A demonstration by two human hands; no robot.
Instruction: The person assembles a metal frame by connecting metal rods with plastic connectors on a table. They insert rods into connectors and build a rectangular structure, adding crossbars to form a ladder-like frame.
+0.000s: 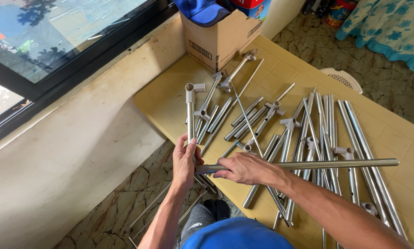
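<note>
My left hand [185, 160] is wrapped around an upright metal tube [190, 121] capped by a grey plastic connector [192, 90]; my right hand [245, 168] grips a long steel tube [318, 163] at its near-left end, over the yellow table [170, 99]. If I push off-line, I think the joint could jam or slip. The long tube lies horizontal, running left to right, with its free end pointing right above the pile of tubes [308, 133].

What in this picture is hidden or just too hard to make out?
All in the head view:
- The joint where the horizontal tube meets the upright tube: covered by the left hand and right hand.
- Contents of the cardboard box: cut off by the top edge.
- Lower tubes in the pile: buried under others.
</note>
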